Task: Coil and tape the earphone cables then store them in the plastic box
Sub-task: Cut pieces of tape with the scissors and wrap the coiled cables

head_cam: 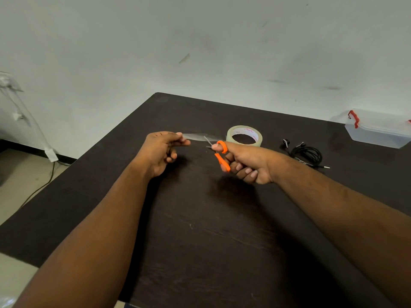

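Fingers (181,138) pinching tape strip (195,136), scissors (220,152) open.

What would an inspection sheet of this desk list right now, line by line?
Surface: dark wooden table, mostly bare.
Job's things: clear tape roll lying flat; strip of tape pulled out from it; coiled black earphone cables to its right; plastic box with red latches at far right.
Clutter: nothing seen.
Grips: left hand pinches the strip's free end; right hand holds orange scissors, blades open at the strip.
Cables: a cord trails on the floor at left.
Surroundings: scuffed pale wall; clear plastic sheeting at left.
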`<state>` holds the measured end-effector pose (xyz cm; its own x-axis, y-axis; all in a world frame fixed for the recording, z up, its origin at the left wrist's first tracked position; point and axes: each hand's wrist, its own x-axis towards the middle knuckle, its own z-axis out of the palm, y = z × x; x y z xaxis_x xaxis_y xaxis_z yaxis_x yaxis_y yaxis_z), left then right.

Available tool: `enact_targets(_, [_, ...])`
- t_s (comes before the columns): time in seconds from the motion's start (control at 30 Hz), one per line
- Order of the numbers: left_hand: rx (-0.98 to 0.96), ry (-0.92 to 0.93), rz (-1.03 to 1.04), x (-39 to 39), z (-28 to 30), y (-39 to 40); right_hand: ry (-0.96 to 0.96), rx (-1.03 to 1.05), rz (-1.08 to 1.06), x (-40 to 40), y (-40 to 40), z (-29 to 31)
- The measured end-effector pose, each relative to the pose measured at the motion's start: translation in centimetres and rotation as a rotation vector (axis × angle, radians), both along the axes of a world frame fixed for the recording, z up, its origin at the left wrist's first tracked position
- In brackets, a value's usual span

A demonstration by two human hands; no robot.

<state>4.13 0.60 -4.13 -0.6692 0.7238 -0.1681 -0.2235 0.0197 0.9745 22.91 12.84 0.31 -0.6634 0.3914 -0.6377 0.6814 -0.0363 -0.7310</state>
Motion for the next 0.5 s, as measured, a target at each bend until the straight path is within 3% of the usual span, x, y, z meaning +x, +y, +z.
enact_targets(0.5, [-0.066,-0.03,0.033,0.4,0.5,0.2,0.044,-0.174,-0.099,-2.7,0.1,-1.7])
